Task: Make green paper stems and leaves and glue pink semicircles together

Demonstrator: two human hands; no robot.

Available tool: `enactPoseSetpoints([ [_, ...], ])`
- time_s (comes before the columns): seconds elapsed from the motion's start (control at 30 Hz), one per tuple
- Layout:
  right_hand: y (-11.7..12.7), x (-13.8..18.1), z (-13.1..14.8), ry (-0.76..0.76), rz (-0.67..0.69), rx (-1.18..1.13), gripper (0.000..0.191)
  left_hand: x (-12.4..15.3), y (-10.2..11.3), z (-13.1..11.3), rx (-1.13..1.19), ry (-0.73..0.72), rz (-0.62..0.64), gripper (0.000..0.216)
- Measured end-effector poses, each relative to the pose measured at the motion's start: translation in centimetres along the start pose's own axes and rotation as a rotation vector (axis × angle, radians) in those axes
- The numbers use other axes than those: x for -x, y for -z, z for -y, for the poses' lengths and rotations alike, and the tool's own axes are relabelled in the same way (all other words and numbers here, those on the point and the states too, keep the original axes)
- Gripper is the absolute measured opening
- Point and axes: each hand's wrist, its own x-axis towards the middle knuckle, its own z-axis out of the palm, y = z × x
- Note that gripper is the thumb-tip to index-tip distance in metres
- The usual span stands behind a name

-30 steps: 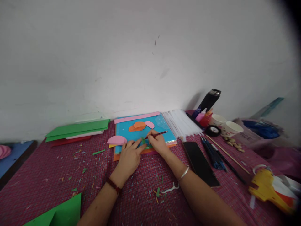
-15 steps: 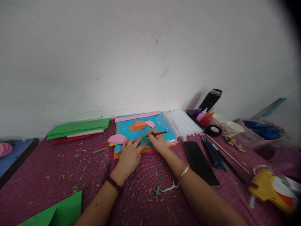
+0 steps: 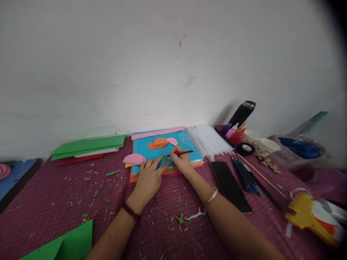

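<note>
My right hand point(image 3: 182, 161) pinches a dark red pencil point(image 3: 184, 152), its tip down on a small green paper piece point(image 3: 164, 159). My left hand point(image 3: 148, 178) lies flat with fingers stretched out, pressing that green piece against a blue sheet point(image 3: 143, 148) that tops a stack of coloured paper. On the blue sheet lie orange half-round cutouts point(image 3: 157, 143) and a small pink cutout point(image 3: 172, 141). A larger pink half-round cutout point(image 3: 133, 159) sits at the stack's left edge.
Green sheets point(image 3: 89, 145) lie at the back left and another green sheet point(image 3: 65, 245) at the front left. To the right lie white strips point(image 3: 208, 139), a black phone point(image 3: 230, 186), pens point(image 3: 245, 177), a tape roll point(image 3: 246, 148), paper cups point(image 3: 267, 147), a black bottle point(image 3: 241, 113) and a yellow glue gun point(image 3: 311, 216). Paper scraps litter the red cloth.
The pencil in my right hand has shifted slightly up and right over the green piece. My left hand stays pressed in place.
</note>
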Motion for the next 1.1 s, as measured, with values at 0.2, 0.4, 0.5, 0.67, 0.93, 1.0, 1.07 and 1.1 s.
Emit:
enactPoseSetpoints([
  [0.2, -0.05, -0.03, -0.2, 0.031, 0.009, 0.048, 0.009, -0.03, 0.06, -0.1, 0.009, 0.001, 0.004, 0.054],
  [0.4, -0.08, 0.0, -0.39, 0.019, 0.03, 0.09, 0.008, -0.03, 0.04, -0.16, 0.023, 0.0, 0.009, 0.052],
  [0.5, -0.18, -0.06, -0.63, 0.013, 0.033, 0.096, 0.009, -0.05, 0.09, -0.19, 0.029, 0.004, 0.006, 0.052],
  [0.67, -0.19, -0.11, -0.32, 0.007, 0.053, 0.063, 0.009, -0.03, 0.11, -0.18, 0.023, -0.003, 0.004, 0.049],
  [0.93, 0.18, -0.24, -0.07, -0.04, 0.002, -0.03, 0.007, 0.03, 0.04, -0.19, -0.001, -0.016, -0.013, 0.052],
  [1.0, 0.22, -0.25, -0.17, -0.048, 0.006, -0.028, 0.007, 0.05, 0.03, -0.21, 0.004, -0.012, -0.019, 0.052],
  [1.07, 0.26, -0.22, -0.16, -0.053, 0.017, -0.022, 0.008, 0.06, 0.0, -0.2, 0.007, -0.009, -0.016, 0.051],
  [1.1, 0.29, -0.19, -0.12, -0.054, 0.023, -0.017, 0.008, 0.07, -0.02, -0.19, 0.007, -0.008, -0.013, 0.051],
])
